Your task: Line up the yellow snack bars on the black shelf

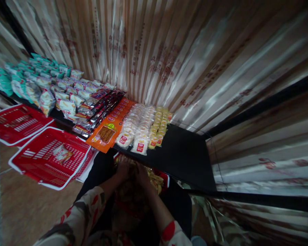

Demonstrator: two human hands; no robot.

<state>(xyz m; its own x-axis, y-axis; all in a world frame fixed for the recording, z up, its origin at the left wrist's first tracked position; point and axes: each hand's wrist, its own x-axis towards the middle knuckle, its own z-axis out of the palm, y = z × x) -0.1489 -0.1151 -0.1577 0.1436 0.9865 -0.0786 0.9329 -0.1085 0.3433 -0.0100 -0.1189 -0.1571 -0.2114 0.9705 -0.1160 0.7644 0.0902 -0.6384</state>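
Below the front edge of a black shelf (190, 157), my left hand (123, 166) and right hand (141, 172) reach side by side among yellowish packets (156, 179); I cannot tell whether the fingers grip any. Those packets lie in a red basket (166, 178) between the legs (99, 174). Above, on the shelf, I see white packets (140, 145) beside an orange bag (113, 124). Farther left, 1 snack packet (62, 153) sits in a white-rimmed basket (56, 136).
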